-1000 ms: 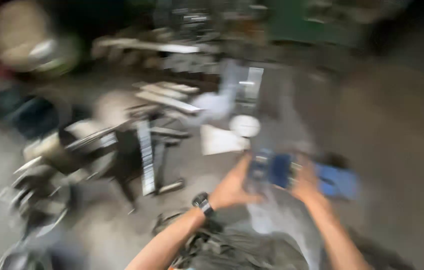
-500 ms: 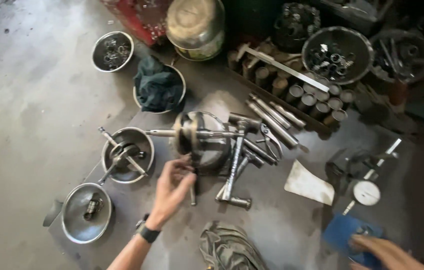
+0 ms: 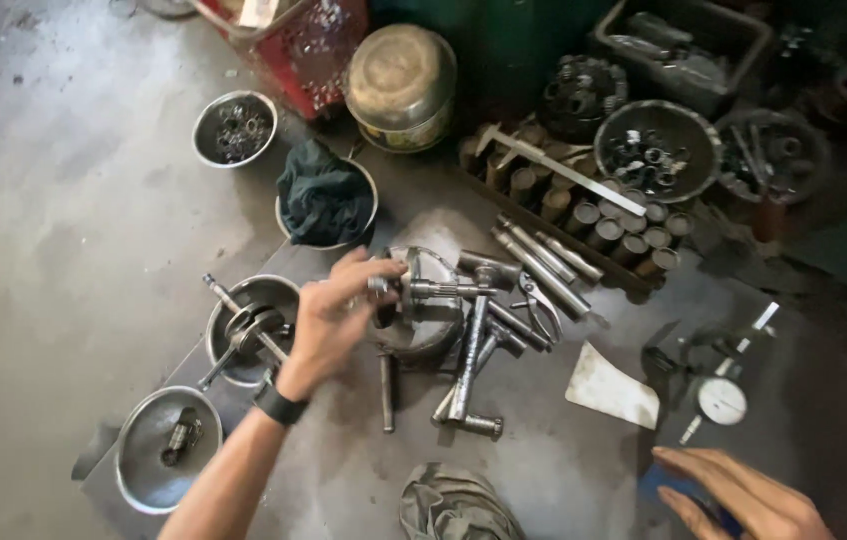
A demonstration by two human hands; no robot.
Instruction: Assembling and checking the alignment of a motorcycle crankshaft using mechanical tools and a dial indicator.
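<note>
Our left hand (image 3: 328, 320) grasps the crankshaft (image 3: 418, 300) on the floor mat, not yet lifted. Our right hand (image 3: 743, 495) rests flat and open on a blue pad (image 3: 678, 487).

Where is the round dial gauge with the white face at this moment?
In the head view the dial gauge lies on the floor at the right, just beyond the right hand and right of the pale cloth scrap, far from the left hand.

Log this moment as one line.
left hand: gripping crankshaft | right hand: flat on blue case | dial gauge: lying apart
</note>
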